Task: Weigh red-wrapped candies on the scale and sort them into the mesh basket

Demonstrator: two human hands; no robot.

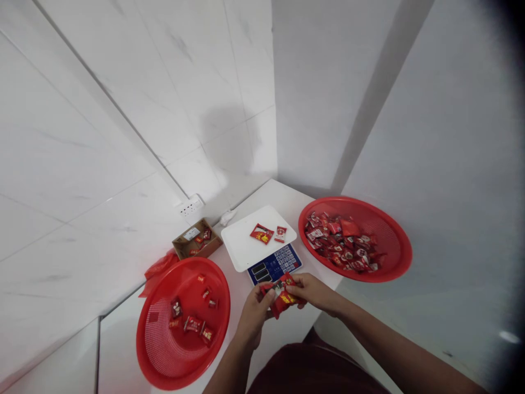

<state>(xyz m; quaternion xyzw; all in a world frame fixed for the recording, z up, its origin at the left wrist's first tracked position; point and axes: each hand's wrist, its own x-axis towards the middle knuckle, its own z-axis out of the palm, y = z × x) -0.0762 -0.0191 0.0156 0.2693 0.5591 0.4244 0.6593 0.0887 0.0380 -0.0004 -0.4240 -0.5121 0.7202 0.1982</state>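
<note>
A red snack packet (283,297) with yellow print is held between both hands, in front of the scale. My left hand (255,307) grips its left side, thumb on top. My right hand (312,290) pinches the right side. Just beyond them is a digital scale with a blue keypad (275,266) and a white weighing pan (241,241). On the pan lie a red packet (262,233) and a smaller red-and-white packet (280,234). What the fingers do beneath the held packet is hidden.
At right, a red basket (394,241) holds many small wrapped packets. Another red basket (143,339) at left has several. Behind it are a cardboard box (213,247) with packets and a red plastic bag (159,269). A power strip (191,207) sits by the wall.
</note>
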